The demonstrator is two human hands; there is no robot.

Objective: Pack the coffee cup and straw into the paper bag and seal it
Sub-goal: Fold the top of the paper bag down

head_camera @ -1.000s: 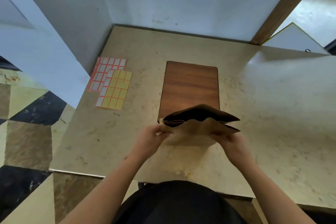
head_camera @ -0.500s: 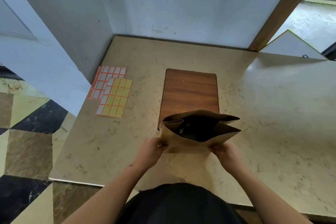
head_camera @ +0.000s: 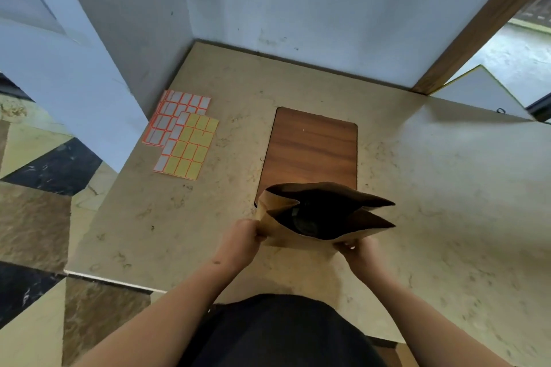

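A brown paper bag (head_camera: 278, 217) stands upright on the near end of a wooden board (head_camera: 311, 147), its mouth spread wide towards me. Deep inside the dark bag a round dark shape shows, perhaps the cup's lid (head_camera: 304, 225); I cannot make out a straw. My left hand (head_camera: 241, 240) pinches the bag's near left top edge. My right hand (head_camera: 359, 250) pinches the near right top edge.
Two sticker sheets lie on the marble table's left side: a white-and-orange sheet (head_camera: 176, 116) and a yellow sheet (head_camera: 190, 147) overlapping it. Walls close the table's far and left sides. A wooden door frame (head_camera: 477, 21) rises at the far right. The table's left edge (head_camera: 98, 277) drops to a tiled floor.
The bag's mouth has been pulled from nearly flat to wide open, so its inside shows. Both hands have stayed on the near top edge, shifting slightly outward.
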